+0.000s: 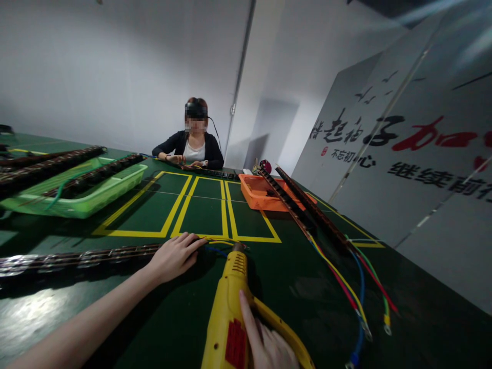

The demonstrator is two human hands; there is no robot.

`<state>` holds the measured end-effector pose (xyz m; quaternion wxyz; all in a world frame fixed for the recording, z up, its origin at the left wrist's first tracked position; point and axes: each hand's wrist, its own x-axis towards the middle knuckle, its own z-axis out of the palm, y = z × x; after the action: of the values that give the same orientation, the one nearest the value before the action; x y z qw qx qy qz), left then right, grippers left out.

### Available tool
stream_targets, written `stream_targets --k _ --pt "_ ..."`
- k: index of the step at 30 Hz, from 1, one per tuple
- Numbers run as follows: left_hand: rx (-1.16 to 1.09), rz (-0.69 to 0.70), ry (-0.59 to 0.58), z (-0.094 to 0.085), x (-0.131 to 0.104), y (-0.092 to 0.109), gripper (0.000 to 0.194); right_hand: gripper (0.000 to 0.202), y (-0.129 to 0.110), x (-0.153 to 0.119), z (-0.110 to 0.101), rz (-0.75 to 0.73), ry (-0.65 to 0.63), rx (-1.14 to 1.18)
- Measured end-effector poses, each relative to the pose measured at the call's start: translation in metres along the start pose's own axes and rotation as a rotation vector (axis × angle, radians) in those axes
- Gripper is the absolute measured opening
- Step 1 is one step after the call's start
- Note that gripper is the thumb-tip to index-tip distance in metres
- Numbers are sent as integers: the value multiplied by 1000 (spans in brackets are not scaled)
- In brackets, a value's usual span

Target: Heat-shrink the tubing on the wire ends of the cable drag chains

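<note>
My right hand (271, 343) is wrapped around the handle of a yellow heat gun (225, 302), its index finger lying along the body. The gun's metal nozzle (239, 247) points away from me, close to the ends of several yellow and blue wires (217, 240). Closed over these wires is my left hand (179, 256), fingers together and palm down. The wires lead from the right end of a long dark segmented strip (96, 259) lying across the table. The fingertips' exact hold on the wires is partly hidden.
A green basket (86, 205) with similar strips stands at the left, an orange basket (253, 197) at the right. Two strips (319, 215) reach across it, their coloured wires (357, 292) trailing toward me. Yellow tape (200, 233) marks the green table. A person (196, 138) sits opposite.
</note>
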<state>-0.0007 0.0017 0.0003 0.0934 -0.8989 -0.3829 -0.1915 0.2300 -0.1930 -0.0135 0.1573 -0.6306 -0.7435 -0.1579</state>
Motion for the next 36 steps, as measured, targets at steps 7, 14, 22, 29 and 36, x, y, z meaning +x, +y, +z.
stream_targets --k 7,14,22,29,36 --pt "-7 9 11 -1 0 1 41 104 -15 3 0 -17 25 -14" --pt "-6 14 24 0 0 0 41 84 -43 13 0 -54 39 -36" --pt "-17 22 -1 0 1 0 40 71 -66 20 -3 -115 26 -42" --pt "-9 33 14 -1 1 -1 40 73 -65 18 2 -99 78 -28" --pt "63 82 -3 -6 1 2 41 98 -45 12 1 -88 -5 37"
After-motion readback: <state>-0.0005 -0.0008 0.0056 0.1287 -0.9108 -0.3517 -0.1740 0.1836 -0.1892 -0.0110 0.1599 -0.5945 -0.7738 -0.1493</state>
